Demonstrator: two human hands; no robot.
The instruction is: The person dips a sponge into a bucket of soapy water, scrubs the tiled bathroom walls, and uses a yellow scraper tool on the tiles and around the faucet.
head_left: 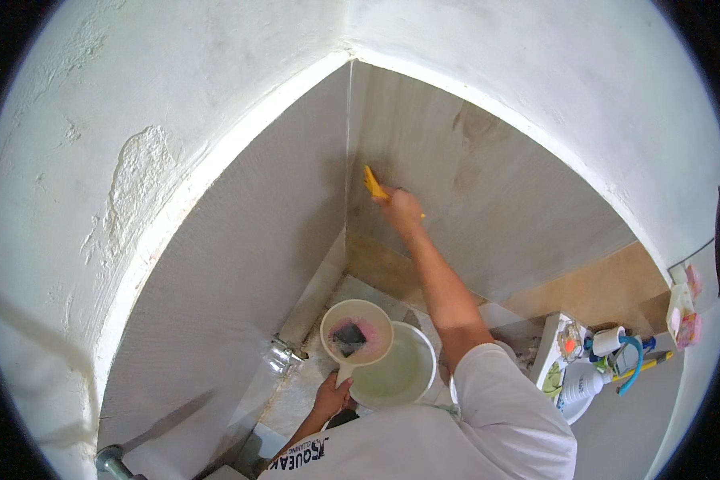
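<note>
My right hand (402,210) is closed round a yellow hand tool (374,184), reaching up to the grey tiled wall (520,192) close to the corner. The tool's wider head is at the tiles; whether it is a brush or a scraper is unclear. Low in front of me, my left hand (330,396) grips the handle of a cream plastic dipper (326,336). Pinkish, foamy liquid and a dark scrubbing pad (349,339) lie inside it. The dipper overlaps a white bucket (433,362) holding cloudy, greenish water.
A metal tap (283,355) juts from the left wall beside the dipper. At right, a white shelf (546,352) carries bottles and cleaning items, with a white bottle (582,386) and a blue hose (637,360) nearby. A metal fitting (112,461) sticks out at lower left.
</note>
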